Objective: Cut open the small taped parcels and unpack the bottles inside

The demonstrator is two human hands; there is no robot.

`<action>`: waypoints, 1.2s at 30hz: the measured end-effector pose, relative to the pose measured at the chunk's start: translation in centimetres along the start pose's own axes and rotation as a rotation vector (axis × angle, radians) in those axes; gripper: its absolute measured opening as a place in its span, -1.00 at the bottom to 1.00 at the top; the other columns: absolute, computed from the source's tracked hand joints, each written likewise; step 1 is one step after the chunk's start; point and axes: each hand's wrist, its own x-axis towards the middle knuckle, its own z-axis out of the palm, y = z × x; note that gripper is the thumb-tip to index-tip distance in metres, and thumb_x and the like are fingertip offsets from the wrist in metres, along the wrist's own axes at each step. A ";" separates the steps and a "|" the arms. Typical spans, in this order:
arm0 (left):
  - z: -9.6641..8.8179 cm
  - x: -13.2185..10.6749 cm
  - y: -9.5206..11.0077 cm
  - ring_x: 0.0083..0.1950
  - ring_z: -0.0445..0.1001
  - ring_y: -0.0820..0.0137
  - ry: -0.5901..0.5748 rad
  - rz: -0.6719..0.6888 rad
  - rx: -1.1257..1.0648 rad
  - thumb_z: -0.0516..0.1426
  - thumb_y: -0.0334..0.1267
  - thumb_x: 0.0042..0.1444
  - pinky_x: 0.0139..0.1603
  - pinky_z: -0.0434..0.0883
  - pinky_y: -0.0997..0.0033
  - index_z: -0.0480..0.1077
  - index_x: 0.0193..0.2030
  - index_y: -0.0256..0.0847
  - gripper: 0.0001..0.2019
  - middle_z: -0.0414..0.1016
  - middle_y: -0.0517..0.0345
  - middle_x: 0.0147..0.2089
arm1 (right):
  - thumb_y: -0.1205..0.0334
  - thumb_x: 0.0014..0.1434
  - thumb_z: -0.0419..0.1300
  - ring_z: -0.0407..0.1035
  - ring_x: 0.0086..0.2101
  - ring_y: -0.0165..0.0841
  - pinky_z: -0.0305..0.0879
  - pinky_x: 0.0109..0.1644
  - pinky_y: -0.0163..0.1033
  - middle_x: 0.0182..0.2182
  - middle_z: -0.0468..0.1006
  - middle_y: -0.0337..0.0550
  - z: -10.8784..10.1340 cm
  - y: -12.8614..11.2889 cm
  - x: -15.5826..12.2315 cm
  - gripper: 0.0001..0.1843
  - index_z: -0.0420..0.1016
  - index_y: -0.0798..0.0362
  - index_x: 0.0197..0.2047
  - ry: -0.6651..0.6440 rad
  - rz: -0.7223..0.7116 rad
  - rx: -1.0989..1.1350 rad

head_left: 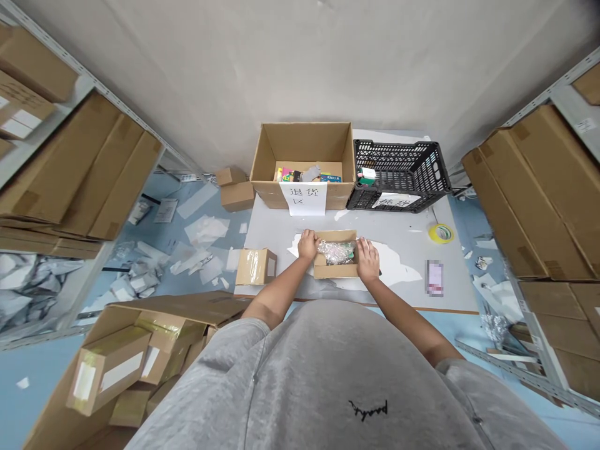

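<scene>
A small open cardboard box lies on the grey table in front of me, with something wrapped in bubble film inside it. My left hand grips the box's left end, fingers curled over the edge. At the right end, my right hand holds the box with fingers bent around its side. Both arms reach forward from my grey shirt.
Behind stand a large open carton with a paper label and small items, and a black plastic crate. A taped small box, yellow tape roll and a phone lie on the table. Shelves of cartons flank both sides; paper scraps litter the floor.
</scene>
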 end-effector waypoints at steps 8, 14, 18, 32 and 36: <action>-0.6 -1.5 -0.1 0.39 0.23 -0.01 -0.052 0.190 0.095 0.34 -0.14 0.14 0.36 0.27 0.06 0.40 0.22 -0.14 -0.48 0.19 -0.19 0.40 | 0.46 0.28 -0.02 0.00 0.47 -0.20 -0.02 0.51 -0.04 0.50 0.14 -0.01 1.0 0.8 1.2 -0.17 0.00 0.05 0.59 -0.188 0.033 0.087; -0.1 -2.6 0.5 0.51 0.06 -0.15 -0.187 0.232 0.176 0.31 -0.28 0.02 0.46 0.10 -0.08 0.07 0.52 -0.33 -0.08 0.03 -0.41 0.53 | 0.17 0.39 0.04 -0.21 0.51 0.03 -0.13 0.52 0.22 0.56 -0.08 -0.06 1.0 -1.0 1.6 -0.26 0.03 -0.09 0.59 -0.245 0.013 0.147; 0.6 -2.6 1.1 0.49 0.10 -0.14 -0.213 0.139 0.165 0.34 -0.30 -0.06 0.44 0.17 -0.06 0.13 0.49 -0.32 -0.06 0.10 -0.37 0.50 | 0.07 0.32 0.20 -0.37 0.51 0.14 -0.28 0.52 0.30 0.59 -0.28 -0.12 1.3 -1.6 1.1 -0.32 0.29 -0.13 0.48 -0.285 0.016 0.110; -2.8 -3.6 -2.6 0.38 0.27 0.09 -0.093 0.174 0.168 0.02 -0.50 0.26 0.37 0.27 0.05 0.33 0.38 -0.09 -0.43 0.33 -0.14 0.34 | 0.24 0.33 0.07 -0.30 0.52 -0.01 -0.26 0.56 0.13 0.55 -0.04 -0.14 1.9 -1.9 1.9 -0.55 0.63 0.04 0.18 -0.177 0.112 0.170; -1.9 -3.8 -1.7 0.46 0.18 0.13 -0.191 0.274 0.199 -0.01 -0.50 0.26 0.42 0.20 0.09 0.21 0.46 -0.12 -0.38 0.21 -0.13 0.48 | 0.13 0.37 0.07 -0.30 0.52 -0.01 -0.25 0.55 0.15 0.56 -0.13 0.05 1.8 -2.4 2.0 -0.48 0.49 0.19 0.28 -0.161 0.096 0.150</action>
